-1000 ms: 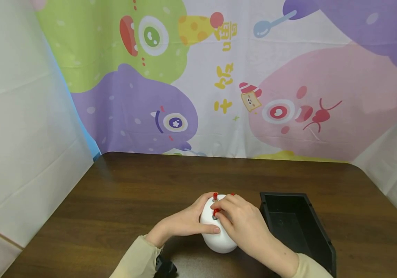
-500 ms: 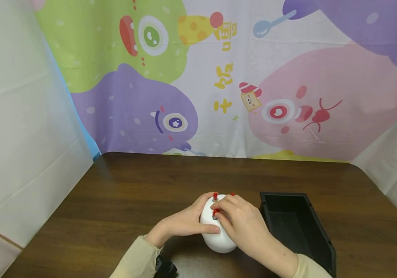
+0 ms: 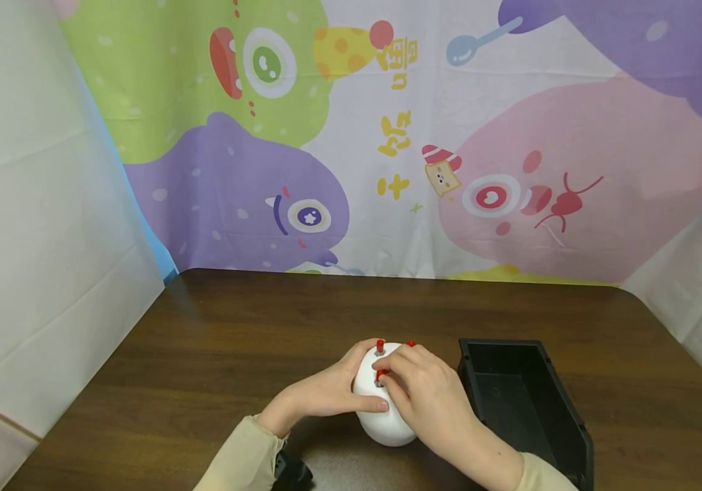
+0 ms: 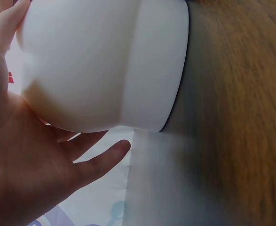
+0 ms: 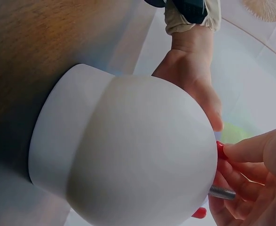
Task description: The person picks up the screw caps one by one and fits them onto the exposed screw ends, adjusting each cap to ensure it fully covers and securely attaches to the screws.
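Observation:
A white, rounded ball-like body (image 3: 386, 429) with a flat-bottomed base stands on the table. My left hand (image 3: 330, 393) holds it from the left, thumb across the near side and other fingers around the far side. At its top, my right hand (image 3: 429, 390) pinches a small red cap (image 5: 221, 150) between thumb and fingertips. Another red cap (image 3: 380, 346) stands up farther back on the body, and a third red tip (image 3: 411, 344) peeks out behind my right hand. In the right wrist view, a bare threaded metal stud (image 5: 222, 192) sticks out beside my fingers.
A black open bin (image 3: 513, 402) sits right of my right hand, close to the forearm. Dark wood tabletop (image 3: 203, 354) surrounds the body. A cartoon-printed curtain (image 3: 387, 225) hangs along the table's back edge. A black device (image 3: 292, 472) shows by the left cuff.

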A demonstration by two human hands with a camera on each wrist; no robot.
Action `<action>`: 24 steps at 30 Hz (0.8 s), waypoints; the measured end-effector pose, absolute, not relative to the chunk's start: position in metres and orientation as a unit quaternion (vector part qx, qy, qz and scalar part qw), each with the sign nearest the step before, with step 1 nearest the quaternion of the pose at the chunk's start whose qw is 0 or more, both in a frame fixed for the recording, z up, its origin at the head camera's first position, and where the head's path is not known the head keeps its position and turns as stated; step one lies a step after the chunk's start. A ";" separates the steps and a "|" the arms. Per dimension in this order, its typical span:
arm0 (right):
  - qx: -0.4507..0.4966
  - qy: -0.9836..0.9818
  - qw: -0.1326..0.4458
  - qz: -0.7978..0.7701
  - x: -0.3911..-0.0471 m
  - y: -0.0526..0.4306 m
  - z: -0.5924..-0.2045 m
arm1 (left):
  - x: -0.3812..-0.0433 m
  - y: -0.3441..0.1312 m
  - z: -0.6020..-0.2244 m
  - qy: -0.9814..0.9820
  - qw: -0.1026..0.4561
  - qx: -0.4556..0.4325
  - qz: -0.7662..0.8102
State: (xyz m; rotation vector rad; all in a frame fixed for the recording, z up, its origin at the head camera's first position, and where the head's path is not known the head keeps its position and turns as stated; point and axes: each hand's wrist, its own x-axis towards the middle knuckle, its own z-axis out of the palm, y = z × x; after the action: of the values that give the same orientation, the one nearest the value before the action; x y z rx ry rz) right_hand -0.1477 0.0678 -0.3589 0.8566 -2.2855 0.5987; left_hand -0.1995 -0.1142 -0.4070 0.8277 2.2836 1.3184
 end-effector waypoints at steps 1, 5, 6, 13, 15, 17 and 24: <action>0.324 -0.864 0.312 0.228 -0.148 0.068 -0.359 | -0.200 -0.114 -0.407 0.811 0.188 0.294 0.469; 0.322 -0.861 0.318 0.231 -0.147 0.068 -0.361 | -0.199 -0.114 -0.407 0.811 0.189 0.294 0.469; 0.321 -0.861 0.318 0.233 -0.147 0.068 -0.362 | -0.199 -0.114 -0.407 0.812 0.189 0.294 0.468; 0.306 -0.859 0.328 0.245 -0.145 0.067 -0.367 | -0.199 -0.114 -0.406 0.815 0.188 0.292 0.464; 0.303 -0.859 0.330 0.249 -0.145 0.067 -0.368 | -0.199 -0.114 -0.406 0.815 0.187 0.292 0.464; 0.298 -0.860 0.328 0.254 -0.144 0.067 -0.369 | -0.198 -0.114 -0.406 0.814 0.187 0.292 0.466; 0.289 -0.860 0.318 0.276 -0.145 0.067 -0.372 | -0.199 -0.114 -0.405 0.815 0.189 0.294 0.462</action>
State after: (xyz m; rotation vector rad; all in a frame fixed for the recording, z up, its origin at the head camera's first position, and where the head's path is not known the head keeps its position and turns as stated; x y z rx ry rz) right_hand -0.1446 0.0672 -0.3717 0.7589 -2.2614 0.7267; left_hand -0.1986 -0.1142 -0.4054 0.8270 2.2916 1.3002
